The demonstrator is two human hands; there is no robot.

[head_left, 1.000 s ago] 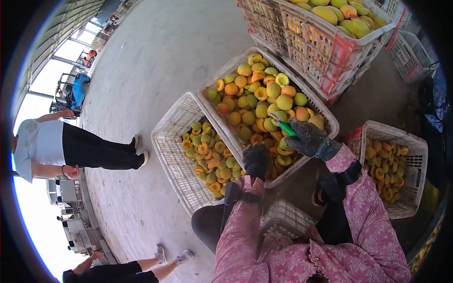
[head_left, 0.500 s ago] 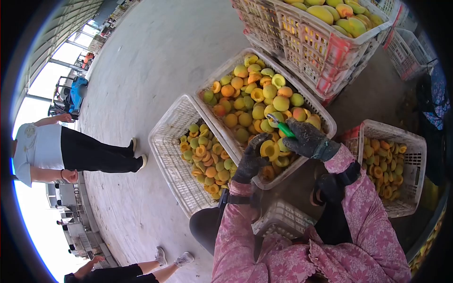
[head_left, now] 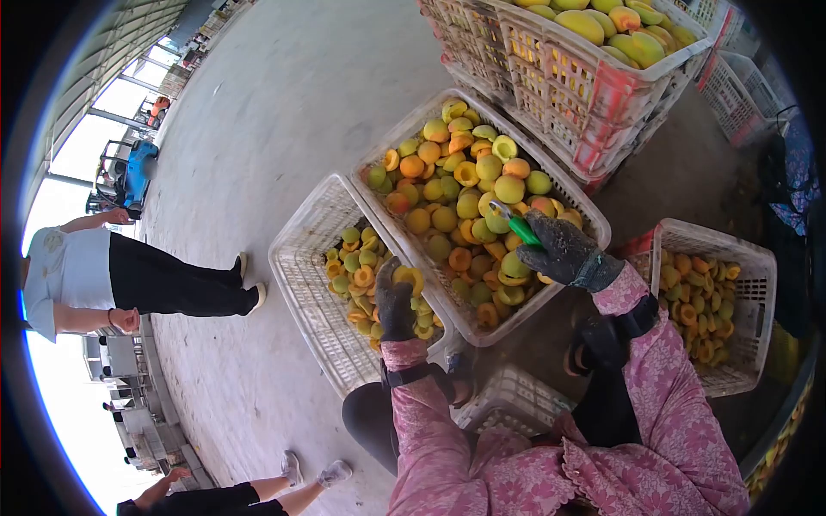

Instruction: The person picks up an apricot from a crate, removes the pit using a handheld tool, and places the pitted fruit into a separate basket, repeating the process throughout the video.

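Note:
My left hand [head_left: 397, 308], in a dark glove, is over the left crate [head_left: 297, 249] and holds a hollowed fruit half [head_left: 409, 278] at its fingertips. Below it lie several cut fruit halves [head_left: 362, 277]. In a dark glove too, my right hand [head_left: 559, 251] is closed around the green handle of a small tool [head_left: 522, 230] with a curved metal tip. That tool is above the middle crate [head_left: 602, 225], which contains whole fruits [head_left: 509, 189] and cut halves.
A tall crate stack [head_left: 551, 77] with fruit on top rises beyond the middle crate. Another crate [head_left: 757, 292] of halves sits at right. An upturned crate [head_left: 516, 400] is near my legs. One person [head_left: 163, 271] stands at left, another [head_left: 232, 497] at lower left.
My left hand has moved left from the middle crate to over the left crate, with the fruit half. My right hand has barely moved and still grips the tool.

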